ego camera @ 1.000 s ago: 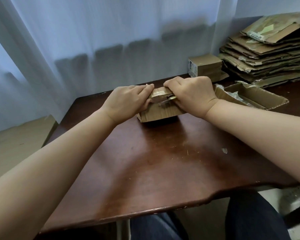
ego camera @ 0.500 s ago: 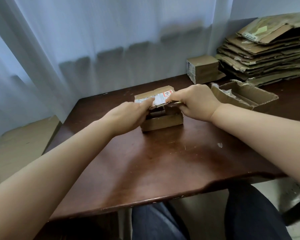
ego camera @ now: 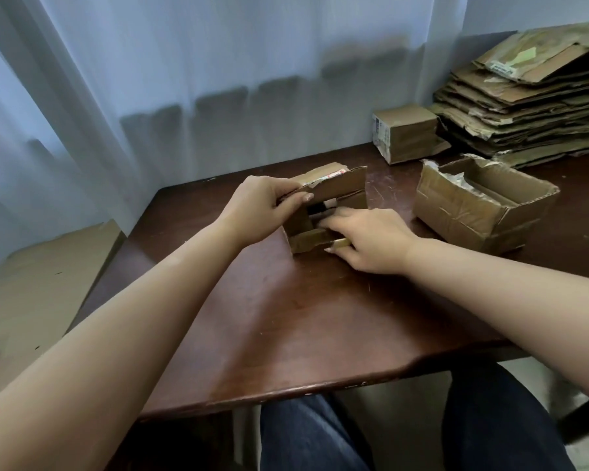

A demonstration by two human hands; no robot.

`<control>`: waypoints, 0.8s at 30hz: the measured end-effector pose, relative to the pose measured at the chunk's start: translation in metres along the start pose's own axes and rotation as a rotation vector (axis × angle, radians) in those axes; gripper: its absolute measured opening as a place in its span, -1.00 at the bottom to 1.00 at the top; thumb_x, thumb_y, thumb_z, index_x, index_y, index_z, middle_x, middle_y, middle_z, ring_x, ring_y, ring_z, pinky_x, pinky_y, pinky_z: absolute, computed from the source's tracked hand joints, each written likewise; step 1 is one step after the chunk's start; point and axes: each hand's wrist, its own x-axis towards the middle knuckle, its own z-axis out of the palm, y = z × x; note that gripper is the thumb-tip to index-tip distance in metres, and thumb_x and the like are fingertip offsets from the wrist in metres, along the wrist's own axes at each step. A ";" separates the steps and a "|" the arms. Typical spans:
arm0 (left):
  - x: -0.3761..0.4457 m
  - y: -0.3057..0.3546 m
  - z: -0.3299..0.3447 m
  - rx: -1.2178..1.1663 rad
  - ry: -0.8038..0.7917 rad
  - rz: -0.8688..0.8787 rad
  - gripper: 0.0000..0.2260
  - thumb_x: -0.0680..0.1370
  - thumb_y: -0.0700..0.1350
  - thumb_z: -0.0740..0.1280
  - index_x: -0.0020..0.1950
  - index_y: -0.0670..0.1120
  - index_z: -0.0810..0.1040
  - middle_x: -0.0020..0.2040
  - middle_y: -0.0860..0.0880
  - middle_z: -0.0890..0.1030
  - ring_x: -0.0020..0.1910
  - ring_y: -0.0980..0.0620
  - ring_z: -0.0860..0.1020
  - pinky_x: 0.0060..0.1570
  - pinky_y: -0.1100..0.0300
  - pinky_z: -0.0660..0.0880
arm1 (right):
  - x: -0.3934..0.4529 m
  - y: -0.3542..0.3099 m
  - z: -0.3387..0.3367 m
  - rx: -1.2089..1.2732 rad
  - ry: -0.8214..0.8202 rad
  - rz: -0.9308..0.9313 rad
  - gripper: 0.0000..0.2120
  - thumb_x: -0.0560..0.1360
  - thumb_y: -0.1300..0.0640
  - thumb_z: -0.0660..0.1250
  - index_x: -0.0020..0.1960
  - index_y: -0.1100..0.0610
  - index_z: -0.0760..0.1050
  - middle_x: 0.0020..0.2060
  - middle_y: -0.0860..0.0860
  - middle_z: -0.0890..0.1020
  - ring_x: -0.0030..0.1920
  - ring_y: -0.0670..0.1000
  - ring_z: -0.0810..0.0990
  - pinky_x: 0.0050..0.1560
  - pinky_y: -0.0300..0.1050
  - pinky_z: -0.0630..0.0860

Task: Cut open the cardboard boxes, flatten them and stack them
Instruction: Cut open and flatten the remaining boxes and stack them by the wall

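A small cardboard box (ego camera: 340, 186) stands on the dark wooden table (ego camera: 303, 321), its top flaps pulled open. My left hand (ego camera: 266, 205) grips the raised far flap at its left end, thumb on the flap's front face. My right hand (ego camera: 371, 239) lies over the box's near side, fingers reaching into the opening and thumb pressing the lowered near flap (ego camera: 312, 240). A thin yellowish item sits under the right thumb; what it is cannot be told. The inside of the box is dark.
An opened larger box (ego camera: 473, 202) with plastic inside stands to the right. A closed small box (ego camera: 405, 132) sits at the back. A tall stack of flattened cardboard (ego camera: 531, 96) fills the back right corner. Curtains hang behind; a cardboard sheet (ego camera: 45, 266) lies on the floor at left.
The box's top has been pulled open: my left hand lifted the far flap upright, and my right hand dropped to the near flap and into the opening.
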 end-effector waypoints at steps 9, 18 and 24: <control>-0.002 -0.003 0.010 0.014 0.058 -0.009 -0.77 0.57 0.06 0.31 -0.27 0.04 0.47 -0.42 0.08 0.42 -0.39 0.09 0.37 -0.31 0.13 0.32 | -0.036 0.003 0.002 0.103 -0.048 0.088 -0.73 0.53 -0.09 0.27 0.20 -0.15 0.58 0.13 -0.15 0.64 0.18 -0.01 0.58 0.02 -0.10 0.52; -0.010 0.010 0.044 -0.173 0.340 -0.210 -0.77 0.34 -0.14 0.56 -0.10 -0.05 0.57 -0.17 0.13 0.59 -0.17 0.25 0.51 -0.13 0.41 0.40 | -0.009 0.002 -0.004 0.388 0.386 0.670 -0.45 0.39 -0.19 0.44 0.18 0.04 0.26 -0.01 -0.04 0.54 0.01 0.09 0.58 -0.11 -0.09 0.37; -0.002 0.011 0.063 -0.173 0.504 -0.268 -0.75 0.32 -0.18 0.53 -0.20 -0.01 0.48 -0.22 0.09 0.54 -0.17 0.05 0.49 -0.19 0.33 0.37 | 0.007 -0.005 0.000 0.359 0.343 0.731 -0.30 0.25 -0.31 0.49 0.17 0.01 0.26 0.10 -0.04 0.47 0.04 0.08 0.57 -0.12 -0.12 0.34</control>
